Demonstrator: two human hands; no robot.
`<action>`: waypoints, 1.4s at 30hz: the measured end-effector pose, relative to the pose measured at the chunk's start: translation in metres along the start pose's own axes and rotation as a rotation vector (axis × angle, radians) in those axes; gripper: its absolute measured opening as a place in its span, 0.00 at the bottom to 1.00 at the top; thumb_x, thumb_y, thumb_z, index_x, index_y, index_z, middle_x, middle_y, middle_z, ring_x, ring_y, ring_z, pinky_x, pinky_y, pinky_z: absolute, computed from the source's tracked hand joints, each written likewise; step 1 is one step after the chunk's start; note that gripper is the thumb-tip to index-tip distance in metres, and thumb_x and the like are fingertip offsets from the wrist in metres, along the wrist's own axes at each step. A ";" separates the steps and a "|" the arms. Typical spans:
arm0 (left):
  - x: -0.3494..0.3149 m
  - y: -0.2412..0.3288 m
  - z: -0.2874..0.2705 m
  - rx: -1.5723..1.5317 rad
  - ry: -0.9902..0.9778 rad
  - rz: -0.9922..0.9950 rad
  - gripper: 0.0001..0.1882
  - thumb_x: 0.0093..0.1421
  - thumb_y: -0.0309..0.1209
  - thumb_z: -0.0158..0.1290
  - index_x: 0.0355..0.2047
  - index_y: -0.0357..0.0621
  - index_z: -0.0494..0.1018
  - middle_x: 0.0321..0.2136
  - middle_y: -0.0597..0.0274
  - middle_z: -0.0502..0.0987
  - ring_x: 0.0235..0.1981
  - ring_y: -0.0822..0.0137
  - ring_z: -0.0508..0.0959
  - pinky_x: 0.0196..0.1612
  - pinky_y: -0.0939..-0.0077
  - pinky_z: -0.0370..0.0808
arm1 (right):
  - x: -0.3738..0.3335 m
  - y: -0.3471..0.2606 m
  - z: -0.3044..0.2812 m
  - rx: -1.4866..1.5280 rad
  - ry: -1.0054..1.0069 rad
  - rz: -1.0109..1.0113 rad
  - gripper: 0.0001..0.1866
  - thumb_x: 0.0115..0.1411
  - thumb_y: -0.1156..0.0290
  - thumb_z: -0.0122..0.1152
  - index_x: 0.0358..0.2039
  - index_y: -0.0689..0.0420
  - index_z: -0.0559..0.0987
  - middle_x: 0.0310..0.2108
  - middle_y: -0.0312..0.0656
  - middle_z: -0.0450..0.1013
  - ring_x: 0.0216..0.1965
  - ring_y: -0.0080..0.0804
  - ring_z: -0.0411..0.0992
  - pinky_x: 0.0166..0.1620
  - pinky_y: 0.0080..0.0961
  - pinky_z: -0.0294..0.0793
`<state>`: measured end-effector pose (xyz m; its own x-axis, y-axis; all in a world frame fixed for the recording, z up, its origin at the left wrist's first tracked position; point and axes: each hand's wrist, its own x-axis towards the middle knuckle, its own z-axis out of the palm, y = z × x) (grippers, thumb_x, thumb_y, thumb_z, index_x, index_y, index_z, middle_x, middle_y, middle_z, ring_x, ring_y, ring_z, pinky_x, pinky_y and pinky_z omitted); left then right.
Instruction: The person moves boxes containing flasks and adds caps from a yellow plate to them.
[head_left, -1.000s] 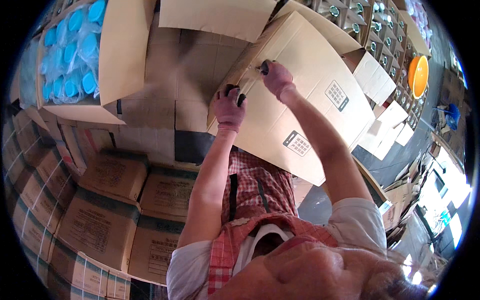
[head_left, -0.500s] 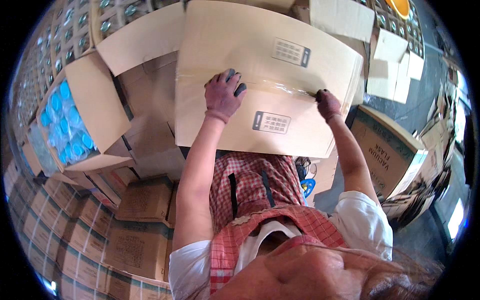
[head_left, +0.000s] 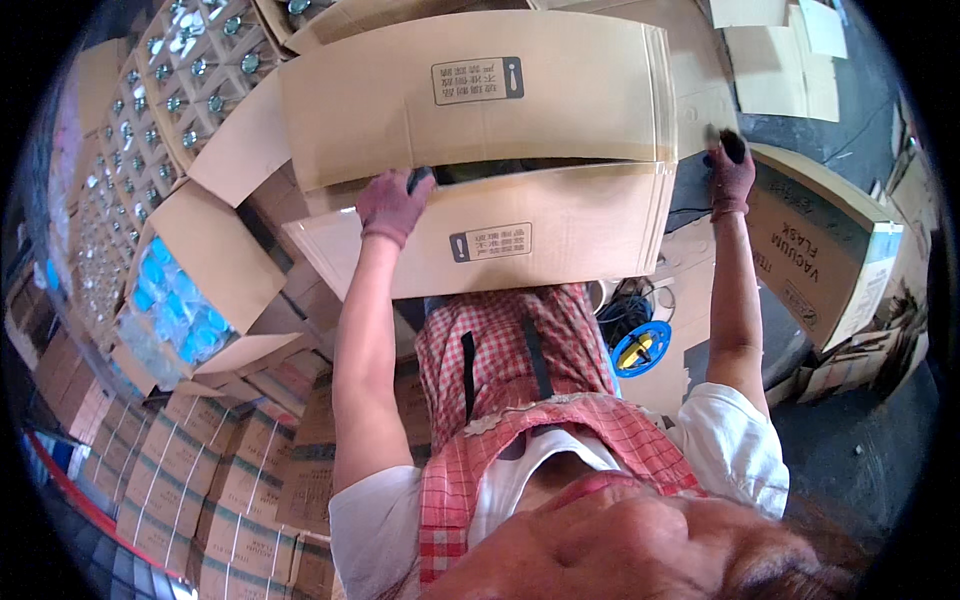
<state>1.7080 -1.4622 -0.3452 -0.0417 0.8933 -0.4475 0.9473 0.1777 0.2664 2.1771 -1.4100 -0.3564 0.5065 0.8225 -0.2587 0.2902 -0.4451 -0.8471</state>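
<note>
1. The box (head_left: 480, 150) sits ahead, left hand (head_left: 393, 205) on its near flap, right hand (head_left: 732, 172) at its right end.
2. An open box of bottles (head_left: 175, 300) lies left.
3. A tape reel (head_left: 640, 347) lies below the box.

Left glove (head_left: 392, 203): there it is, a dusty mauve knit, snug to the wrist, with a dark fingertip.
Right glove (head_left: 732, 175): same mauve knit, and its fingertips are dark too.
Sleeves (head_left: 735, 445): white, short, ending above the elbow; forearms bare below them.
Apron (head_left: 520, 400): red-and-white check, running from the chest down, with a pale scalloped trim across the chest.
Straps (head_left: 467, 362): two dark strips running down the apron front.
</note>
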 end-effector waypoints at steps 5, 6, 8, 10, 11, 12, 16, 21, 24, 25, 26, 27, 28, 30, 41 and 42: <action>-0.147 0.007 -0.066 0.030 -0.087 0.201 0.20 0.42 0.46 0.54 0.31 0.47 0.69 0.35 0.57 0.69 0.37 0.57 0.70 0.38 0.64 0.68 | -0.085 -0.052 0.019 -0.039 -0.575 0.166 0.17 0.47 0.77 0.55 0.41 0.57 0.71 0.23 0.32 0.70 0.21 0.16 0.64 0.24 0.13 0.65; -0.169 0.006 -0.077 -0.155 -0.250 0.193 0.29 0.37 0.42 0.58 0.42 0.50 0.65 0.44 0.57 0.65 0.45 0.54 0.65 0.46 0.62 0.62 | -0.111 -0.045 0.018 -0.092 -0.660 0.075 0.18 0.47 0.77 0.56 0.41 0.57 0.70 0.24 0.32 0.69 0.21 0.16 0.64 0.24 0.13 0.65; -0.199 0.009 -0.094 0.010 -0.398 0.175 0.36 0.35 0.42 0.58 0.47 0.52 0.60 0.50 0.58 0.59 0.49 0.54 0.61 0.49 0.63 0.60 | -0.159 -0.053 0.004 -0.302 -0.905 0.428 0.22 0.42 0.78 0.60 0.41 0.57 0.69 0.26 0.33 0.69 0.28 0.17 0.67 0.29 0.14 0.67; -0.224 -0.004 -0.078 0.169 -0.463 0.118 0.37 0.35 0.41 0.57 0.49 0.53 0.58 0.51 0.58 0.57 0.51 0.54 0.59 0.50 0.63 0.60 | -0.216 0.007 -0.020 -0.361 -1.021 0.253 0.25 0.35 0.76 0.62 0.39 0.58 0.71 0.28 0.39 0.71 0.33 0.22 0.69 0.36 0.18 0.68; -0.241 -0.024 -0.046 0.323 -0.405 0.125 0.37 0.36 0.41 0.56 0.50 0.53 0.57 0.51 0.56 0.56 0.51 0.55 0.58 0.48 0.63 0.60 | -0.235 -0.007 -0.025 -0.474 -1.087 0.289 0.23 0.34 0.76 0.62 0.37 0.59 0.72 0.29 0.39 0.72 0.32 0.24 0.69 0.39 0.20 0.68; -0.252 -0.026 -0.039 0.353 -0.451 0.149 0.37 0.36 0.42 0.55 0.50 0.53 0.57 0.52 0.56 0.56 0.52 0.56 0.57 0.48 0.62 0.59 | -0.251 0.005 -0.032 -0.432 -1.040 0.225 0.20 0.35 0.76 0.61 0.34 0.58 0.74 0.29 0.39 0.72 0.32 0.27 0.70 0.39 0.21 0.68; -0.306 -0.037 0.010 0.380 -0.581 0.154 0.39 0.39 0.46 0.51 0.53 0.52 0.53 0.53 0.52 0.52 0.55 0.55 0.52 0.49 0.57 0.54 | -0.293 0.067 -0.040 -0.107 -1.036 0.563 0.17 0.35 0.78 0.61 0.31 0.58 0.74 0.28 0.38 0.71 0.30 0.30 0.70 0.36 0.24 0.70; -0.340 -0.054 0.103 0.322 -0.668 0.152 0.41 0.40 0.44 0.52 0.54 0.49 0.50 0.54 0.46 0.48 0.55 0.47 0.47 0.52 0.52 0.49 | -0.334 0.082 -0.005 -0.323 -1.622 0.013 0.14 0.38 0.69 0.59 0.30 0.53 0.75 0.24 0.43 0.71 0.26 0.40 0.69 0.30 0.30 0.68; -0.320 -0.066 0.155 0.276 -0.680 0.163 0.39 0.42 0.44 0.51 0.54 0.49 0.49 0.54 0.41 0.46 0.55 0.43 0.46 0.52 0.50 0.48 | -0.338 0.137 0.051 -0.977 -1.825 -0.042 0.15 0.41 0.63 0.58 0.31 0.51 0.74 0.24 0.43 0.71 0.28 0.42 0.70 0.32 0.33 0.68; -0.322 -0.065 0.164 0.302 -0.649 0.173 0.38 0.44 0.45 0.50 0.54 0.49 0.49 0.54 0.41 0.45 0.54 0.41 0.46 0.52 0.48 0.48 | -0.329 0.136 0.063 -0.861 -1.753 -0.061 0.15 0.41 0.61 0.58 0.31 0.51 0.74 0.25 0.43 0.72 0.29 0.42 0.70 0.32 0.32 0.68; -0.324 -0.069 0.169 0.300 -0.664 0.175 0.38 0.44 0.45 0.50 0.54 0.49 0.49 0.54 0.41 0.45 0.54 0.41 0.46 0.52 0.48 0.48 | -0.327 0.129 0.071 -0.727 -1.670 -0.063 0.15 0.41 0.60 0.57 0.30 0.50 0.74 0.26 0.42 0.72 0.30 0.41 0.70 0.32 0.32 0.68; -0.319 -0.073 0.175 0.299 -0.668 0.184 0.38 0.44 0.46 0.50 0.54 0.49 0.50 0.54 0.41 0.45 0.54 0.41 0.46 0.52 0.48 0.48 | -0.327 0.123 0.077 -0.858 -1.687 -0.012 0.15 0.41 0.59 0.57 0.31 0.49 0.74 0.28 0.43 0.72 0.32 0.41 0.70 0.33 0.33 0.68; -0.316 -0.071 0.180 0.288 -0.665 0.190 0.38 0.44 0.46 0.50 0.54 0.49 0.50 0.54 0.40 0.46 0.54 0.41 0.46 0.52 0.48 0.49 | -0.327 0.125 0.078 -0.855 -1.682 -0.033 0.15 0.41 0.60 0.58 0.32 0.48 0.74 0.28 0.43 0.72 0.32 0.41 0.70 0.34 0.33 0.68; -0.317 -0.072 0.186 0.286 -0.663 0.175 0.38 0.44 0.46 0.50 0.54 0.49 0.50 0.54 0.40 0.46 0.54 0.41 0.46 0.52 0.49 0.49 | -0.325 0.127 0.078 -0.852 -1.671 -0.079 0.16 0.42 0.60 0.58 0.34 0.47 0.74 0.29 0.42 0.72 0.32 0.41 0.70 0.35 0.33 0.68; -0.161 -0.050 0.189 0.143 -0.710 -0.067 0.30 0.46 0.45 0.48 0.48 0.44 0.60 0.44 0.51 0.66 0.47 0.52 0.64 0.49 0.63 0.61 | -0.277 0.170 0.126 -0.932 -1.603 -0.162 0.23 0.43 0.55 0.53 0.41 0.51 0.71 0.37 0.47 0.69 0.41 0.44 0.66 0.43 0.35 0.65; -0.149 -0.044 0.175 0.076 -0.799 -0.060 0.27 0.47 0.46 0.47 0.45 0.45 0.63 0.40 0.52 0.69 0.45 0.55 0.67 0.47 0.66 0.63 | -0.272 0.144 0.124 -0.965 -1.701 -0.101 0.23 0.43 0.56 0.54 0.40 0.52 0.71 0.36 0.47 0.70 0.40 0.44 0.66 0.42 0.35 0.65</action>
<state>1.7282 -1.6754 -0.4392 0.1193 0.3123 -0.9425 0.9708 0.1623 0.1766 1.9801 -1.6541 -0.4655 -0.5460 0.0204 -0.8375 0.8353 0.0899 -0.5424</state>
